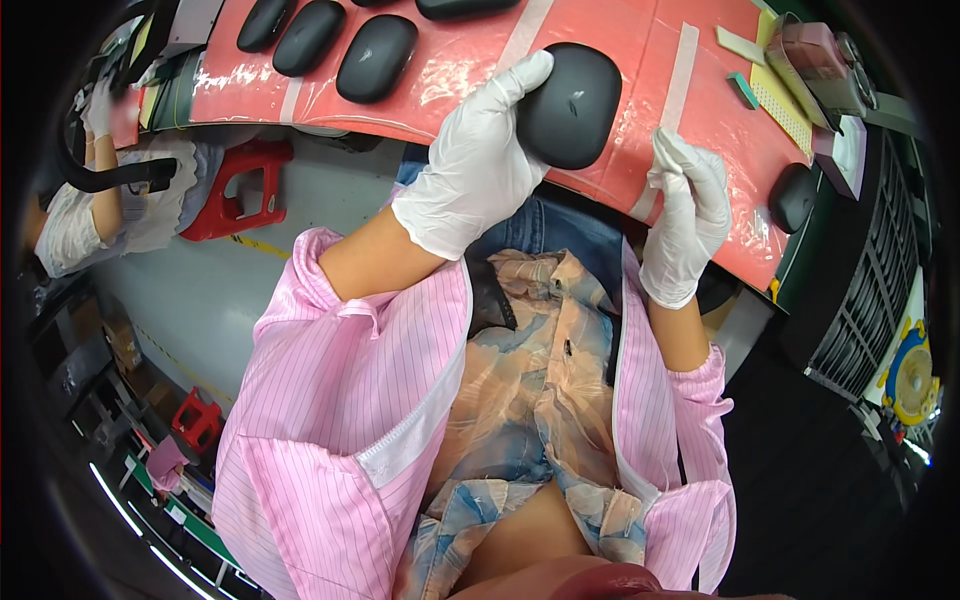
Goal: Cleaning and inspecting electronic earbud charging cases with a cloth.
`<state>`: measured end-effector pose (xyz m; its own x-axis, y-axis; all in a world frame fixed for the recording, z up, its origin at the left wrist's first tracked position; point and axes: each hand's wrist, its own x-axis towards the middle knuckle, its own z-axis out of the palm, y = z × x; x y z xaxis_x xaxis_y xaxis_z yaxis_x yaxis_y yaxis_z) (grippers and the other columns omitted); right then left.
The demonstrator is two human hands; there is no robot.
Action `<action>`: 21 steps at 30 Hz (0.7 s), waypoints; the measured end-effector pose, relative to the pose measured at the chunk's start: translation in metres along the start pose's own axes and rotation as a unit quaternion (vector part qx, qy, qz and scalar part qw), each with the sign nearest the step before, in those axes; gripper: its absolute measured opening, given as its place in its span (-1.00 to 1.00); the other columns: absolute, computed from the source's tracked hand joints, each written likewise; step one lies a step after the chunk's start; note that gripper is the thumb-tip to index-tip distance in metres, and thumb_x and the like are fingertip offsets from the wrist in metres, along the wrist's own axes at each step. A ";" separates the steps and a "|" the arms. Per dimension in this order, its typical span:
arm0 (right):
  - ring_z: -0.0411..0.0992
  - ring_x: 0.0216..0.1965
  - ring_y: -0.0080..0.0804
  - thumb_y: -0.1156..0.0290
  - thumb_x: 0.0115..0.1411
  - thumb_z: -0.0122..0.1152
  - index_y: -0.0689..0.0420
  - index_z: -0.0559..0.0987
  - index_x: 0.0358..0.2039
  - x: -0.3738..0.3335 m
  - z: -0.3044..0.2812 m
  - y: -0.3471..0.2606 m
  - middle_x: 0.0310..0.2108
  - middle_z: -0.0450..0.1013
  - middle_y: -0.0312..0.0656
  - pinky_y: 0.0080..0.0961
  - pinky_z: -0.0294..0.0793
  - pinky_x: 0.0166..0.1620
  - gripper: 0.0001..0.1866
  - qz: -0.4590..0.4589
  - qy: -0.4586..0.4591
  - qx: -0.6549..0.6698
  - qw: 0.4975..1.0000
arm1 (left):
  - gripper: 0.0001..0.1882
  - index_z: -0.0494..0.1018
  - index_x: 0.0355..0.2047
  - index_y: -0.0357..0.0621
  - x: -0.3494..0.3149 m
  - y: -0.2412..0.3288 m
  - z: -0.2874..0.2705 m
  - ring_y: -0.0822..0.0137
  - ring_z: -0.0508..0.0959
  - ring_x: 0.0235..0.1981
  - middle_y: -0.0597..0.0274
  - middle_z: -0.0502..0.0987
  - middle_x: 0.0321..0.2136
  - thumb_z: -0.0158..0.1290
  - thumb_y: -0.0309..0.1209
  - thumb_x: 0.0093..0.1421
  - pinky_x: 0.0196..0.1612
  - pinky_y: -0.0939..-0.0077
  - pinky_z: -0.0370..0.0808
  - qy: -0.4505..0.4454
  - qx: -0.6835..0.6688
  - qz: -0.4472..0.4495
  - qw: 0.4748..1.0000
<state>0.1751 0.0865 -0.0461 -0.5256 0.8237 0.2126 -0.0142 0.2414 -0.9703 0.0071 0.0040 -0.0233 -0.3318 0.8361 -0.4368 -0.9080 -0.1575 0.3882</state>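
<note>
My left hand [478, 165], in a white glove, grips a matte black rounded case [570, 105] that looks like a headphone case, with a small mark on its face. The thumb lies along its upper left edge, and the other fingers are hidden beneath it. To the right of the case, apart from it, my gloved right hand [690, 205] has its thumb and fingertips pinched together. Whatever may be between those fingertips is too small to make out. Both hands are over the near edge of a red-covered table [470, 90].
Several similar black cases [377, 58] lie at the table's far left, and another case [793, 198] sits near its right end. A green block [743, 90] and a clear container [815, 60] are at the far right. A red stool [240, 190] and a co-worker's gloved hand [99, 108] are on the left.
</note>
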 end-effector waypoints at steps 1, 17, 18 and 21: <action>0.34 -0.32 -0.57 0.57 0.21 0.02 0.30 0.57 -0.10 0.000 0.000 -0.001 -0.25 0.39 -0.22 -0.63 0.36 -0.19 -0.73 0.000 -0.002 0.001 1.000 | -0.72 0.41 -0.07 -0.22 0.003 -0.001 -0.007 0.42 0.56 -0.17 0.25 0.54 -0.19 -0.04 -0.30 0.33 -0.03 0.48 0.51 0.001 0.000 0.002 1.000; 0.41 -0.36 -0.46 0.65 0.10 0.09 0.16 0.64 -0.16 0.071 0.027 -0.046 -0.35 0.42 -0.25 -0.45 0.44 -0.30 -0.69 -0.173 -0.198 -0.085 0.961 | -0.23 0.29 0.11 -0.40 -0.003 0.006 -0.008 0.06 0.46 0.07 -0.07 0.43 0.05 -0.20 0.14 0.26 0.14 0.11 0.42 -0.166 -0.146 -0.110 0.969; 0.41 -0.38 -0.39 0.66 0.01 0.11 0.14 0.65 -0.19 0.061 0.029 -0.044 -0.37 0.41 -0.25 -0.42 0.44 -0.30 -0.66 -0.261 -0.221 -0.133 0.930 | -0.22 0.29 0.11 -0.44 -0.004 0.008 -0.015 0.01 0.45 0.08 -0.12 0.43 0.06 -0.24 0.13 0.27 0.17 0.09 0.39 -0.235 -0.217 -0.124 0.939; 0.41 -0.40 -0.19 0.66 -0.19 0.15 0.11 0.65 -0.25 0.029 0.019 -0.044 -0.42 0.40 -0.24 -0.33 0.43 -0.29 -0.58 -0.320 -0.326 -0.179 0.871 | -0.25 0.27 0.14 -0.41 -0.005 0.009 -0.001 0.01 0.40 0.15 -0.09 0.39 0.11 -0.25 0.11 0.30 0.23 0.12 0.32 -0.118 -0.027 -0.055 0.991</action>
<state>0.1444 0.0895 0.0005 -0.8808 0.0237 0.4729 -0.2764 0.7852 -0.5541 -0.0001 -0.0021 -0.0183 -0.1663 0.9484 -0.2701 -0.9501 -0.0808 0.3013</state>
